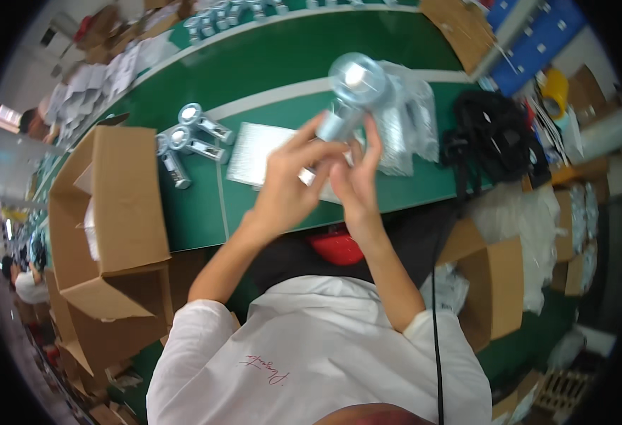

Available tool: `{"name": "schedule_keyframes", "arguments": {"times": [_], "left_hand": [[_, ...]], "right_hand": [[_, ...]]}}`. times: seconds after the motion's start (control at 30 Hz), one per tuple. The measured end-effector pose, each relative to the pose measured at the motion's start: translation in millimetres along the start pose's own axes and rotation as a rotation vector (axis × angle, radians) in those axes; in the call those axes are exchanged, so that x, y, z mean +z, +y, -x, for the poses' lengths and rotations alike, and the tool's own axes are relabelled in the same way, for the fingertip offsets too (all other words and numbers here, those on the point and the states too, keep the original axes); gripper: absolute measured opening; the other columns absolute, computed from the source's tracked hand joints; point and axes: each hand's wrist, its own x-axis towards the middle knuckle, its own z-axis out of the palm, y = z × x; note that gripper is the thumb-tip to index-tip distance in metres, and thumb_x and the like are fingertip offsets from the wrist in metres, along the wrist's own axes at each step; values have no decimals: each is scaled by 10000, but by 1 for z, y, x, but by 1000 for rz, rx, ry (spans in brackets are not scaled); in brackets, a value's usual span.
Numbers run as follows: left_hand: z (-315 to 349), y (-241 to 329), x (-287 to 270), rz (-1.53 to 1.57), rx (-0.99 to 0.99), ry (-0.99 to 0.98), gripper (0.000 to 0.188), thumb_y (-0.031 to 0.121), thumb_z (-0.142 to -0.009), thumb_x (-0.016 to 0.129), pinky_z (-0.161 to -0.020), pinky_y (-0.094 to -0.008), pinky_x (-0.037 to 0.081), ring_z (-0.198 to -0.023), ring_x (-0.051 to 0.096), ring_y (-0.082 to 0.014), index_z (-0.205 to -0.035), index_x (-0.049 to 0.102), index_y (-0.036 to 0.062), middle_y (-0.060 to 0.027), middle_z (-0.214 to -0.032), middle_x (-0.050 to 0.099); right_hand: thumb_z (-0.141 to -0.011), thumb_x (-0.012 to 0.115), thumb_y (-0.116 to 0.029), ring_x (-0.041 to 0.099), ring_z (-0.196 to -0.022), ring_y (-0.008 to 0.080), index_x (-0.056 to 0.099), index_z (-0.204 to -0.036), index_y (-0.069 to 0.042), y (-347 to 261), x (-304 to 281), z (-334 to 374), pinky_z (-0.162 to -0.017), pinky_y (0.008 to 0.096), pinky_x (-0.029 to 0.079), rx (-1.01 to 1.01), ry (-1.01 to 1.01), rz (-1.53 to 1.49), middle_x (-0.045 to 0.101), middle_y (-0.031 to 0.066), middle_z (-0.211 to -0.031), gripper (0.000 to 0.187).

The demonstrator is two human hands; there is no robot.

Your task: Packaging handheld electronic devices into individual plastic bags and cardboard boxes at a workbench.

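White shirt fabric (311, 354) fills the bottom of my view, closest to the lens, with a black cord (435, 312) running down across its right shoulder. From there both bare forearms rise toward the middle of the frame.

I see the left hand (288, 185) curled around the lower part of a silver handheld fan (350, 95), fingers closed on its handle, thumb side up. The right hand (357, 173) sits just beside it, touching the same handle from the right, with its fingers half bent and the fingertips pressed against the grip. The fan is held up in the air above the green table (268, 64), round head uppermost and tilted slightly right. I cannot tell what the small pale piece between the two palms is.

Behind the fan, clear plastic bags (410, 120) lie in a loose heap on the table, partly hidden by the fan head. A flat grey pad (254, 149) lies on the table under the left hand's fingers. To its left three more silver fans (187, 142) lie in a cluster, near an open cardboard box (112, 205) that overhangs the table edge. On the right a black bundle of straps (492, 134) rests at the table's end, with another brown box (495, 290) lower down. A red object (336, 248) shows below the wrists, mostly covered by them.
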Motion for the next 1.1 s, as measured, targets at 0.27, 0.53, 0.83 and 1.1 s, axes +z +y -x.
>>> {"name": "schedule_keyframes", "arguments": {"times": [0.27,0.53,0.83,1.1], "left_hand": [[0,-25,57,-63,-62,111,247,24,-755,706,-761,-361,483,-896,596,-266,-989,629,12,-126,-1071,592],[11,-58,50,-372,-64,-71,232,57,-808,697,-708,-324,465,-783,565,-250,-977,543,18,-118,-882,585],[21,-67,31,-249,-106,-79,189,1,-800,684,-662,-307,470,-741,575,-231,-979,628,-20,-126,-926,626],[32,-75,31,6,-369,-32,202,-22,-819,675,-624,-249,452,-708,580,-147,-1021,679,-12,-90,-909,663]], "right_hand": [[-959,576,-125,579,-905,172,292,-1487,-120,-9,-92,9,-773,285,501,431,175,-322,573,106,-1154,600],[-785,627,118,535,-794,172,552,-1389,-130,-17,-131,22,-630,270,473,-86,120,814,563,85,-1014,657],[-720,669,121,527,-798,193,641,-1314,-114,6,-114,26,-659,277,458,-237,22,1014,551,89,-1016,640],[-820,709,20,569,-836,183,536,-1319,-44,33,-94,34,-697,292,473,92,-41,383,602,115,-1072,533]]}}
